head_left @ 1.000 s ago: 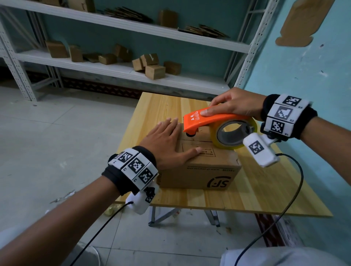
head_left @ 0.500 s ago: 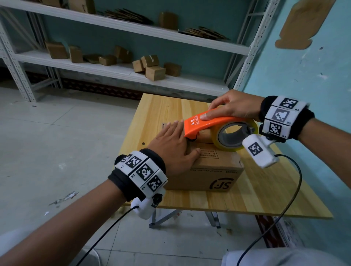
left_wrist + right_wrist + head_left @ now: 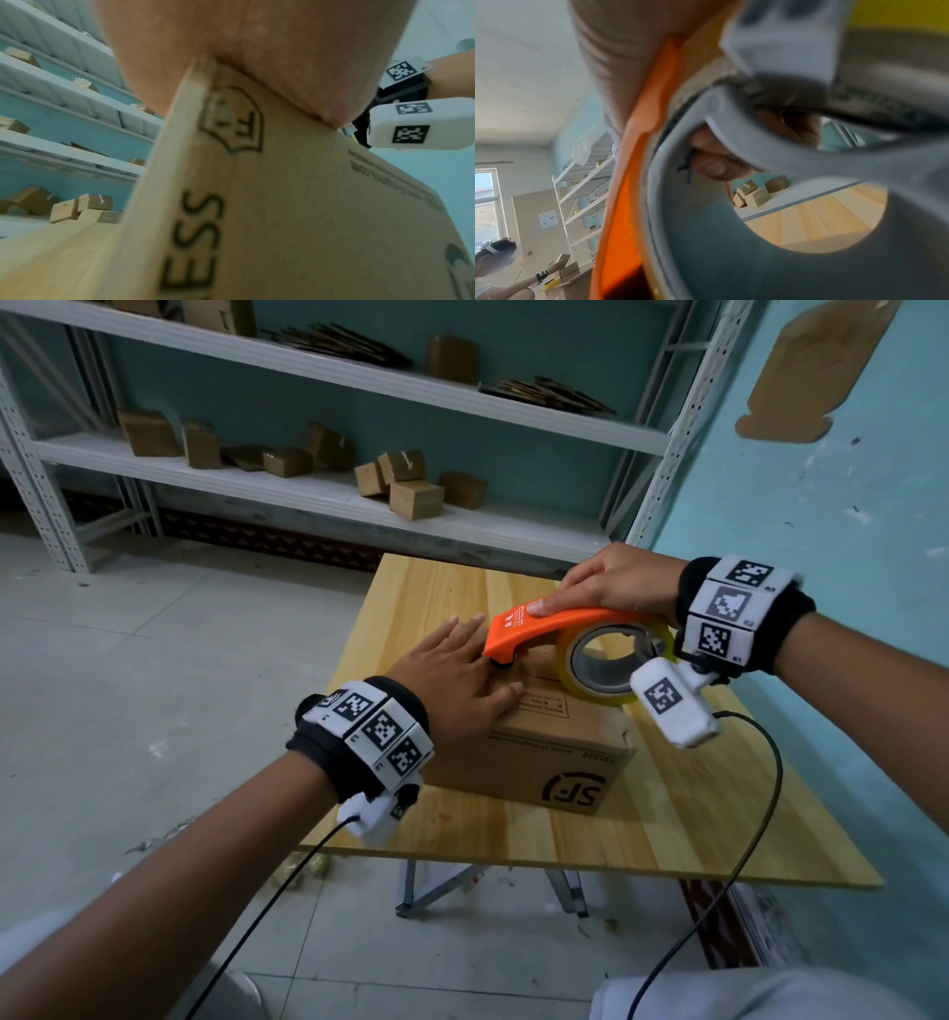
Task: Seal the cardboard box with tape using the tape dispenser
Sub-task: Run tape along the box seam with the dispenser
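A brown cardboard box (image 3: 544, 757) printed with a black logo stands on the wooden table (image 3: 667, 824). My left hand (image 3: 452, 675) lies flat on the box top, fingers straight, pressing the flaps down; the left wrist view shows the palm (image 3: 231, 50) on the box (image 3: 295, 213). My right hand (image 3: 611, 582) grips the orange tape dispenser (image 3: 554, 629) from above, forefinger stretched along its top. Its front roller touches the box top beside my left fingers. The yellowish tape roll (image 3: 606, 660) sits over the box's right half. In the right wrist view my fingers (image 3: 718, 162) curl inside the dispenser (image 3: 618, 223).
White metal shelves (image 3: 318, 490) behind the table hold several small cardboard boxes (image 3: 411, 490) and flat cardboard. A turquoise wall (image 3: 847, 557) runs close along the table's right side. Another person (image 3: 505, 270) works at a bench in the right wrist view.
The view has shifted slightly; the dispenser's nose has come down a little toward the box top near my left fingers. My left hand stays flat on the box.
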`<action>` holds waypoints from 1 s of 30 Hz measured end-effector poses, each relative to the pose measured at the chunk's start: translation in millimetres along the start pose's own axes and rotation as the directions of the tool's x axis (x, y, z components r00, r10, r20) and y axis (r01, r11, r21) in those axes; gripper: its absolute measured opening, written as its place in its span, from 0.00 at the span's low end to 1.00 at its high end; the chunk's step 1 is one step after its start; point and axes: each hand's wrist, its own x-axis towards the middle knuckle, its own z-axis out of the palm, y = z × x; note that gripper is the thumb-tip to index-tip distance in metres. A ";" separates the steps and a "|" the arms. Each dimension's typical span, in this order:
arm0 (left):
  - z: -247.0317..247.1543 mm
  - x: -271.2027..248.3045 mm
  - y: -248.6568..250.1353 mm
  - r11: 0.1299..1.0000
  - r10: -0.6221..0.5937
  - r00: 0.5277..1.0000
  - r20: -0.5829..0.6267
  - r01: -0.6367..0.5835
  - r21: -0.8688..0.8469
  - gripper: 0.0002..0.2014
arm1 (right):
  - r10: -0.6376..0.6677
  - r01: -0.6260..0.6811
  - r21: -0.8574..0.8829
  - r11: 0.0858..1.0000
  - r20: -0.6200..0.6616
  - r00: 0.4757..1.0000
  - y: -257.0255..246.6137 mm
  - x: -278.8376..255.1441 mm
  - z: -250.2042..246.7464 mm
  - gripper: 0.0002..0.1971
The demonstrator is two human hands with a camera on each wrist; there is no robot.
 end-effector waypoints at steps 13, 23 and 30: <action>2.3 1.7 11.9 0.995 -0.072 0.996 -0.051 0.068 -0.077 0.36 | -0.013 0.013 -0.017 1.000 -0.011 1.000 -1.2 -0.6 -0.6 0.31; 5.8 4.9 20.1 0.993 -0.093 0.995 -0.028 0.091 -0.076 0.33 | -0.034 0.035 -0.056 0.998 0.025 0.999 0.5 1.3 -4.1 0.30; 9.6 7.3 27.9 0.993 -0.111 0.992 -0.053 0.110 -0.033 0.28 | -0.045 0.048 -0.086 0.995 0.034 0.998 0.7 2.4 -3.7 0.30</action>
